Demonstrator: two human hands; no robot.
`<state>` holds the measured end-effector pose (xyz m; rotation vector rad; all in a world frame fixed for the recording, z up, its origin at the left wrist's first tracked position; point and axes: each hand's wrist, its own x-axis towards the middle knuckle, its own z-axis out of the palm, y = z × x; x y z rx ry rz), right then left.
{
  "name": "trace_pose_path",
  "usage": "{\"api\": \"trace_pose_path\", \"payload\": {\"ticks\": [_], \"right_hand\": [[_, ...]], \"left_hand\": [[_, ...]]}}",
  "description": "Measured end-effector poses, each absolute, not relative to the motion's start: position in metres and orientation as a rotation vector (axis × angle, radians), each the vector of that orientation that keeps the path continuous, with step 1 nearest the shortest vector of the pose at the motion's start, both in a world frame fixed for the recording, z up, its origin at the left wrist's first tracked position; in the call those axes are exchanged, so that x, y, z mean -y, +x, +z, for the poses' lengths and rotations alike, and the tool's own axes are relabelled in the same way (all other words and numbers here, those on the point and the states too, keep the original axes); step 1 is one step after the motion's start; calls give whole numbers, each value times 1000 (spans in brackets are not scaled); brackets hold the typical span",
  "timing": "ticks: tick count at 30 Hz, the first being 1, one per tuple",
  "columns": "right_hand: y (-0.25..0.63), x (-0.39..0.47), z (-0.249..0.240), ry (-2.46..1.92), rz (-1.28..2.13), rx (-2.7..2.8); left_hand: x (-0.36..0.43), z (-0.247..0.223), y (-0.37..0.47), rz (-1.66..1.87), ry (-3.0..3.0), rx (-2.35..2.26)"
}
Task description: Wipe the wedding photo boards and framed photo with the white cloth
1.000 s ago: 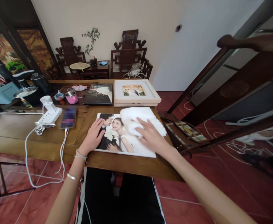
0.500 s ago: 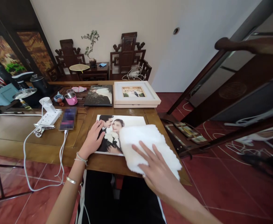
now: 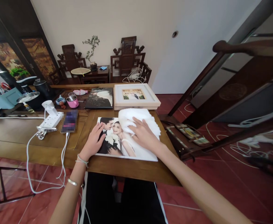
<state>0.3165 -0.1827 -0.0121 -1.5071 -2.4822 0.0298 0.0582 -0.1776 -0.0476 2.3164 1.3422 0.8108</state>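
A wedding photo panel [image 3: 114, 146] lies flat on the wooden table in front of me, showing a couple in black and white. My left hand [image 3: 94, 140] rests on its left edge, fingers stretched out and lying flat, holding nothing. A fluffy white cloth [image 3: 151, 119] covers the panel's upper right part and reaches past its far edge. My right hand [image 3: 143, 133] presses down on this cloth with fingers apart and slightly bent, keeping it under the fingertips. Parts of the cloth around the fingers are hidden by the hand.
Behind the panel stand a light framed photo [image 3: 137, 95] and a dark photo panel [image 3: 100, 98]. To the left are a phone [image 3: 69, 121] with its cable, a white power strip [image 3: 53, 119] and a pink cup [image 3: 72, 101]. A wooden chair [image 3: 187, 118] is on the right.
My right hand has slid the white cloth away from me and to the left, uncovering the panel's lower right part. My left hand stays on the left edge.
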Motion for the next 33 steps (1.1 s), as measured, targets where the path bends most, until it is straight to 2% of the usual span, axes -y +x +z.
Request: {"api": "trace_pose_path", "payload": {"ticks": [5, 12, 18, 25, 28, 33], "right_hand": [[301, 212, -19, -1473, -42, 2480], [289, 297, -31, -1119, -48, 2498], [303, 251, -19, -1239, 107, 2547], [302, 168, -13, -1463, 0, 2539], [292, 180, -14, -1487, -26, 2536], [282, 249, -15, -1325, 86, 2598]], "left_hand": [[177, -49, 60, 837, 2284, -1354], [176, -51, 60, 825, 2282, -1363], [178, -50, 60, 798, 2283, -1375], [178, -48, 60, 785, 2264, -1372], [178, -49, 60, 797, 2261, -1363], [176, -52, 61, 839, 2264, -1364]]}}
